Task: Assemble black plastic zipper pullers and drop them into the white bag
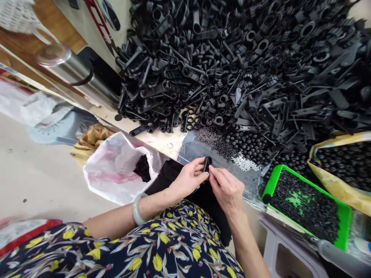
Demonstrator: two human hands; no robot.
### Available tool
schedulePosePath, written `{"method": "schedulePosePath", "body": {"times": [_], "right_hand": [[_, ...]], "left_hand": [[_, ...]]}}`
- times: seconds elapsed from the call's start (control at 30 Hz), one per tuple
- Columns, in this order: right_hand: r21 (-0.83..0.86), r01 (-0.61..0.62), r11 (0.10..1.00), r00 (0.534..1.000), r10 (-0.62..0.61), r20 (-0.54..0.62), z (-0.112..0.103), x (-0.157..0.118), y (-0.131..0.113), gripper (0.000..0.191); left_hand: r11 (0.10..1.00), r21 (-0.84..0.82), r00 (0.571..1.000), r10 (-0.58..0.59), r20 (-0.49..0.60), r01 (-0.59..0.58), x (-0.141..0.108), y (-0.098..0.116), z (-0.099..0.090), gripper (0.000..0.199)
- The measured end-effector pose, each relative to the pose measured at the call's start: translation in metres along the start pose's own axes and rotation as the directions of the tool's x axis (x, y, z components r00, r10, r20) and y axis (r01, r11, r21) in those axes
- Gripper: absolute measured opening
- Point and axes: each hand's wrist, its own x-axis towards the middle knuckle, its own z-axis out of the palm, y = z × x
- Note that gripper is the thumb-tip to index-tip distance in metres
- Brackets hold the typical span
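Head view, looking down past my flowered top: my two hands meet in front of me, just over the near edge of the grey board [199, 148]. My left hand [188, 179] has the small black part [207, 161] clamped between thumb and fingers, its rounded end up. My right hand [227, 187] comes in from 4 o'clock, fingertips right at the part's edge; I cannot tell whether they pinch the part itself or some tiny piece hidden between them.

To do this well, I judge the left grip should be the firm one, a steady clamp, with the right fingertips doing the fine pressing. Squaring things up first matters, since a crooked push could make so small a part twist or slip. It also seems wise to work low over the board, because a dropped bit could be lost in the dark cloth below.

Taking the part as the clock's centre, the beads [210, 137] sit near at 12, the silver pins [245, 162] at 3, and the green tray [274, 183] towards 4. The big heap [246, 58] spreads from 11 to 2. The white bag [97, 181] stands open at 9.
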Motion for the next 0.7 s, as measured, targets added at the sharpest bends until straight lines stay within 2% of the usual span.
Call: {"method": "schedulePosePath", "body": {"times": [0.2,0.57,0.7], "right_hand": [[-0.004,-0.026,1.000,0.999,0.026,0.038,-0.002,-0.001,-0.001,0.021],[-0.014,-0.040,0.999,0.998,0.041,0.050,-0.005,0.007,-0.002,0.014],[-0.006,-0.037,0.999,0.995,0.037,0.093,-0.006,0.012,0.003,0.013]], "left_hand": [[0.998,0.022,0.999,0.053,0.006,-0.053,0.003,-0.007,0.000,0.060],[0.999,0.007,0.999,0.037,0.021,-0.037,0.002,-0.006,-0.002,0.055],[1.000,-0.010,0.999,0.022,0.034,-0.022,0.004,-0.007,-0.004,0.056]]}}
